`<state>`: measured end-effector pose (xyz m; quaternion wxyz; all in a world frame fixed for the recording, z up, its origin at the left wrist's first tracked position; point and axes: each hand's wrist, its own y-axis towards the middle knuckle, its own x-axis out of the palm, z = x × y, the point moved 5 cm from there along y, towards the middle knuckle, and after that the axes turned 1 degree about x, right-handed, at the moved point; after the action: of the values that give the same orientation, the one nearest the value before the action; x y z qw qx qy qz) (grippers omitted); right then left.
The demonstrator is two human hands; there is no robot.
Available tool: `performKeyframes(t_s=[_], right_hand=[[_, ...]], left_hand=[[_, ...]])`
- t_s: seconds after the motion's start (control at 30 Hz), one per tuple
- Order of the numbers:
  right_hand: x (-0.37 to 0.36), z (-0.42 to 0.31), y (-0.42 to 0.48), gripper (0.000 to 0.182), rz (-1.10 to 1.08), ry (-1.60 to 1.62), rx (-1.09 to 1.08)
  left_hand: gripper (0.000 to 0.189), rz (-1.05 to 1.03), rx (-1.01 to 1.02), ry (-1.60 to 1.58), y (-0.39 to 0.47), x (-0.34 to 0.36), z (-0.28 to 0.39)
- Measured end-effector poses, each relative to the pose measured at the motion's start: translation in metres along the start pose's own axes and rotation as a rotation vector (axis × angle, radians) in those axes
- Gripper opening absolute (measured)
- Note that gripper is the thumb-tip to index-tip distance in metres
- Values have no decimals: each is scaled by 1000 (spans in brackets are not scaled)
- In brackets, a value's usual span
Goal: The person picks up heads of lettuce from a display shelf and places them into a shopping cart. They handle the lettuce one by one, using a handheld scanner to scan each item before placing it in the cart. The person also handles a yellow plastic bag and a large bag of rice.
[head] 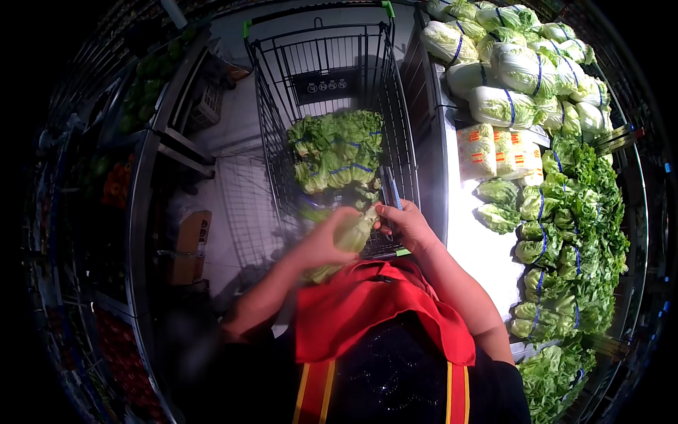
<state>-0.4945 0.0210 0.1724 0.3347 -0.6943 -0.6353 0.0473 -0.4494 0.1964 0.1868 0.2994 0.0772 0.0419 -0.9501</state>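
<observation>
My left hand (333, 236) grips a head of leafy lettuce (356, 233) by its leaves, over the near end of a shopping cart (267, 185). At the stem end of that head, my right hand (401, 220) pinches the base between thumb and fingers. A pale blue, narrow tool (394, 192), perhaps a knife or scissors, stands up from the same hand; its kind is unclear. Farther inside the cart lie several lettuce bunches (339, 151) tied with blue bands. Blurring hides part of the left fingers.
On the right, a display table holds Chinese cabbages (516, 69), wrapped packs (476, 151), loose lettuces (498, 217) and banded lettuce bunches (532, 249). Metal shelving (139, 212) with peppers (117, 183) runs along the left. A cardboard box (186, 246) sits on the floor beside it.
</observation>
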Motion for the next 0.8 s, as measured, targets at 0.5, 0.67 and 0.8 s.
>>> performKeyframes(t_s=[0.5,0.67,0.8], right_hand=[[42,-22,-25,15,169,-83,-95],[31,-18,-20,25,205,-35,-3],[13,-14,-12,31,178,-72,-22]], left_hand=[[65,180,-369,-868,4,-8,-22],[76,251,-253,-583,14,-4,-5],[76,106,-304,-761,13,-10,28]])
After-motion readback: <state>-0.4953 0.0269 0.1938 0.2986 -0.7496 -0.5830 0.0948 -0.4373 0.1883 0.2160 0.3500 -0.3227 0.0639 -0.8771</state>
